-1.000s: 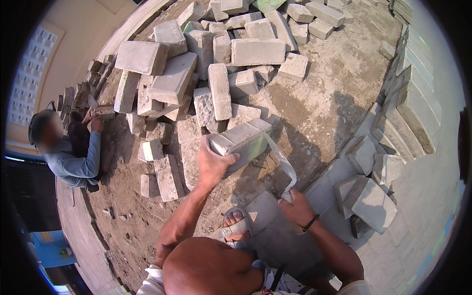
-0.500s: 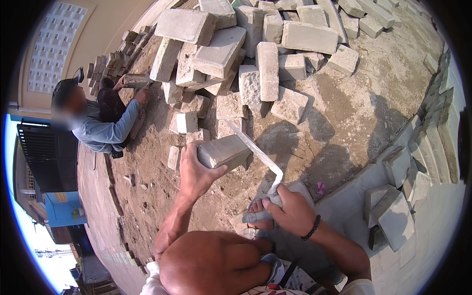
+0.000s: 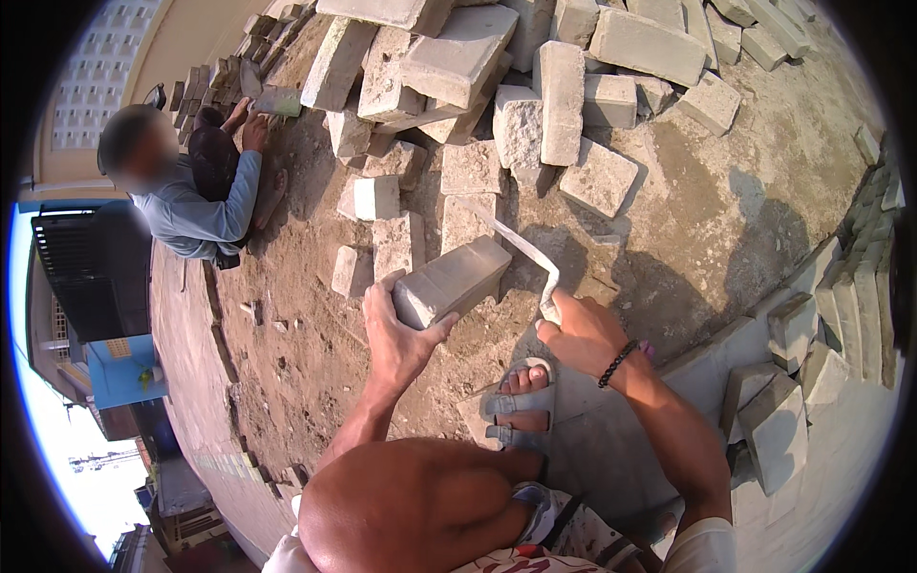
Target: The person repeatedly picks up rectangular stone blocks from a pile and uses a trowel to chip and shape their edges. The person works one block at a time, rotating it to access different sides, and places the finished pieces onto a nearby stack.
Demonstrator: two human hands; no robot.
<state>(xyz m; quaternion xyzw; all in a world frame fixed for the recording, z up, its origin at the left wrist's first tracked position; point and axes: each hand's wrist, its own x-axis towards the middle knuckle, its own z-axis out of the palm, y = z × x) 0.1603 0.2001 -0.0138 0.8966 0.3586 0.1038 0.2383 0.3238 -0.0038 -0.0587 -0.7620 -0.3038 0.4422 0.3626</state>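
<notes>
My left hand point(image 3: 398, 334) grips a grey paving brick point(image 3: 457, 277) by its near left end, thumb on one side and fingers round the other. The brick is held up over the dirt, its long side slanting away to the right. In my right hand point(image 3: 585, 329) is a trowel point(image 3: 525, 246) with a pale, dusty blade and bent neck. The fingers wrap its handle, and the blade points up and left, just beyond the brick's far right end. Whether the blade touches the brick I cannot tell.
A large heap of loose bricks point(image 3: 458, 57) lies ahead. On the left a crouching person point(image 3: 196, 205) in a blue-grey top works with a brick. Stacked bricks point(image 3: 860, 267) and leaning slabs point(image 3: 774, 430) stand at right. My sandalled foot point(image 3: 521, 406) is below the trowel.
The trowel blade has moved from along the brick's upper side to past its far end. My right hand has risen slightly. The view has shifted, and the other person's hands have moved.
</notes>
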